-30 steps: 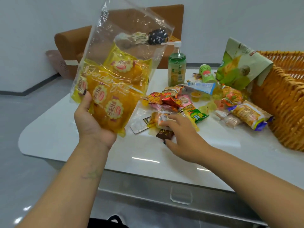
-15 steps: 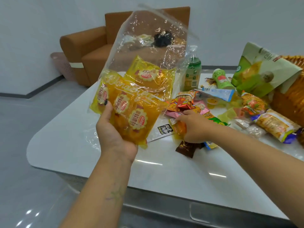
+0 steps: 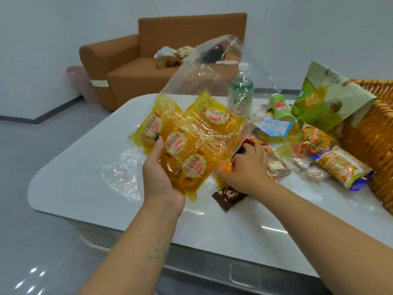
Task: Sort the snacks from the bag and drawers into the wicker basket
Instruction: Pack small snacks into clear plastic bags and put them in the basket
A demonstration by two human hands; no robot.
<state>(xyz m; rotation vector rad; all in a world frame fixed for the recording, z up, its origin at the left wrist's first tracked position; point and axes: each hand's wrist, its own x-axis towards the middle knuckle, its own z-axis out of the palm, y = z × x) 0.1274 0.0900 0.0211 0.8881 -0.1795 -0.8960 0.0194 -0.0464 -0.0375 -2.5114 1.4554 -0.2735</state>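
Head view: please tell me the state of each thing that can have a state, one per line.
Clear bag: held up by the left hand, top open, yellow packets inside.
Right hand: closed on snacks in the pile on the table.
Brown packet: flat on the table.
Green bottle: lying on its side.
Green pouch: leaning on the basket.

Bright, even light; glare streaks the white table [image 3: 89, 188], edges bowed.
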